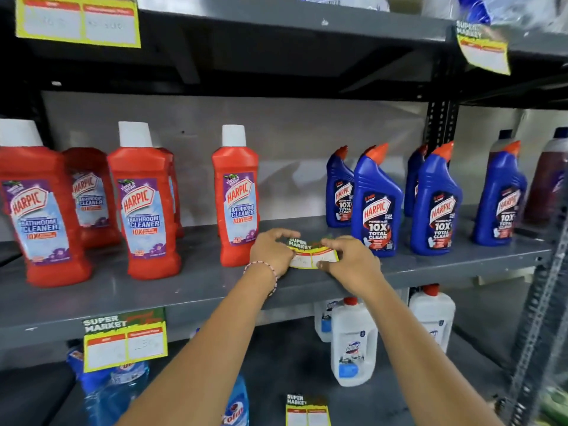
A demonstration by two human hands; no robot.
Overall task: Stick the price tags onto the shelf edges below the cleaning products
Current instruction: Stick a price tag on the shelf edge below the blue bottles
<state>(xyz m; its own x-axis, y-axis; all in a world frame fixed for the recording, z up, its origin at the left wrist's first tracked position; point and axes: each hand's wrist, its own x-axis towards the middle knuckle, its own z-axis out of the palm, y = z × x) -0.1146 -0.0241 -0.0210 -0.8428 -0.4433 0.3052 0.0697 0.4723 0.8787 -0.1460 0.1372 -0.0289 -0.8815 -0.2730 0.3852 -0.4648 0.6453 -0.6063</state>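
Nearest me, a spare tag [307,410] lies on the lower shelf. Above it, my left hand [272,252] and right hand [350,259] each pinch an end of a price tag [312,255], holding it over the grey shelf [184,290] near its front edge. Behind stand red Harpic bottles [235,204] and blue Harpic bottles [376,204].

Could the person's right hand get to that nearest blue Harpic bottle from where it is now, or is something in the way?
Probably yes. The right hand sits just left of the nearest blue Harpic bottle, with only bare shelf between them. But both hands are holding the price tag, so it would have to let go first.
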